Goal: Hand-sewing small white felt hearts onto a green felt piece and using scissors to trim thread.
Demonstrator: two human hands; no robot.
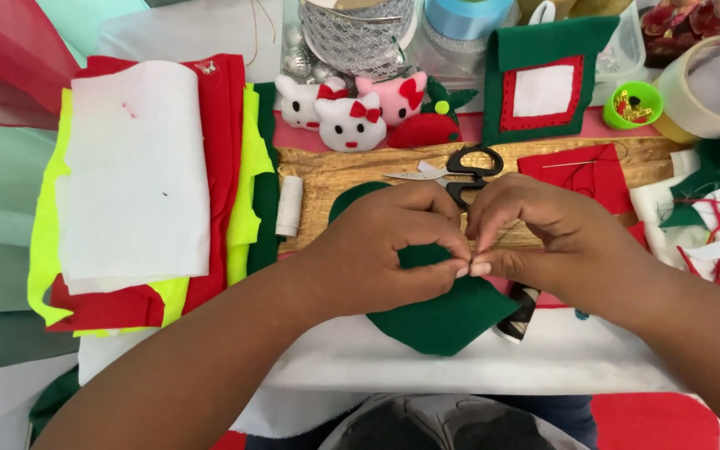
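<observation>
Green felt piece is pinched at its top edge by left hand and right hand fingers; no stitching is seen; scissors lie unused.

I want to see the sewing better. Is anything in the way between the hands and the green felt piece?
No, nothing is. The left hand and the right hand both rest right on the green felt piece, fingertips pinched together over it. The black scissors lie just behind the hands, apart from them.
</observation>
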